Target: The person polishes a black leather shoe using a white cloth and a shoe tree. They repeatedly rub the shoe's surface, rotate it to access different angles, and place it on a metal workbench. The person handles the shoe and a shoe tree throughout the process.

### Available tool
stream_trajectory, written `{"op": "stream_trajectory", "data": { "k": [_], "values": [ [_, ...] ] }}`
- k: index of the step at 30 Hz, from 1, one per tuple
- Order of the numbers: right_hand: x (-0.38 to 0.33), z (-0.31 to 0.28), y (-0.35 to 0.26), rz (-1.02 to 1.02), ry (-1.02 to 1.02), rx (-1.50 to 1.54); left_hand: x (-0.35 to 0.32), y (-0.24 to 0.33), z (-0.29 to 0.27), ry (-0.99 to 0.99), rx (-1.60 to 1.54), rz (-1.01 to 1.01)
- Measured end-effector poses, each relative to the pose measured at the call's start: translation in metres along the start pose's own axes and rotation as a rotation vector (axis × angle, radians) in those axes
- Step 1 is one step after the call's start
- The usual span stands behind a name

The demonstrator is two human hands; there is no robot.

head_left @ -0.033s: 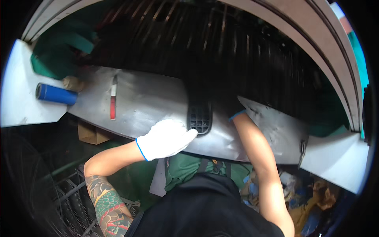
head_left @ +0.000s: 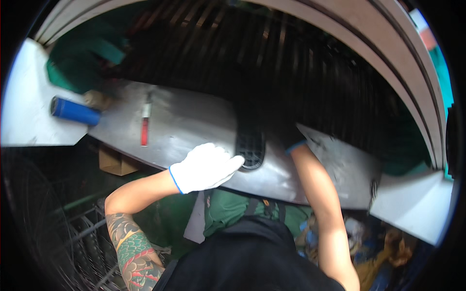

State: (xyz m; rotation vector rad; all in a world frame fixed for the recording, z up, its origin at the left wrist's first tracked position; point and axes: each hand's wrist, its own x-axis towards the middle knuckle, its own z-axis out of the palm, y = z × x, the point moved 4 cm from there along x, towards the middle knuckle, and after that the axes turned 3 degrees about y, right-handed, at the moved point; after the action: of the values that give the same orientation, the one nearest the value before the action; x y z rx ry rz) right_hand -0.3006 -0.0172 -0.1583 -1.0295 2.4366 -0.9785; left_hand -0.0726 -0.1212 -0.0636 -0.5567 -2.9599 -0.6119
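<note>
My left hand (head_left: 206,167), in a white glove with a blue cuff, lies flat on a grey metal sheet (head_left: 194,119) and holds nothing. Its fingertips touch a black slotted oval piece (head_left: 250,148) set at the sheet's near edge. My right forearm reaches up past the sheet. My right hand (head_left: 286,136), in a dark glove, sits in the shadow just right of the black piece. Its fingers are hidden in the dark. Above the sheet lies a large dark ribbed grille (head_left: 252,63).
A blue cylinder (head_left: 75,111), a beige roll (head_left: 97,99) and a red-and-white pen-like stick (head_left: 144,126) lie at the sheet's left end. A cardboard box (head_left: 114,162) sits below it. Wire guards (head_left: 73,233) stand at the lower left. A white curved rim (head_left: 388,58) arcs overhead.
</note>
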Motion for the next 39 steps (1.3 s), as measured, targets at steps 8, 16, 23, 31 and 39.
{"op": "stream_trajectory", "data": {
  "k": [8,16,23,31,39],
  "values": [
    [-0.05,-0.019,-0.009,-0.035,0.165,0.017,-0.04,-0.237,-0.105,0.358,0.431,-0.719],
    [-0.04,-0.033,0.0,-0.087,0.292,-0.177,-0.115,-0.378,-0.155,0.387,0.407,-1.377],
    [-0.044,-0.027,0.015,-0.112,0.35,-0.112,-0.081,-0.316,-0.156,0.195,0.588,-1.195],
    [-0.041,-0.025,0.015,-0.065,0.277,0.139,-0.096,-0.34,-0.161,0.323,0.025,-1.139],
    [-0.057,-0.045,0.067,-0.185,0.375,-0.242,-0.068,-0.217,-0.128,1.003,-1.478,-1.027]
  ]
}}
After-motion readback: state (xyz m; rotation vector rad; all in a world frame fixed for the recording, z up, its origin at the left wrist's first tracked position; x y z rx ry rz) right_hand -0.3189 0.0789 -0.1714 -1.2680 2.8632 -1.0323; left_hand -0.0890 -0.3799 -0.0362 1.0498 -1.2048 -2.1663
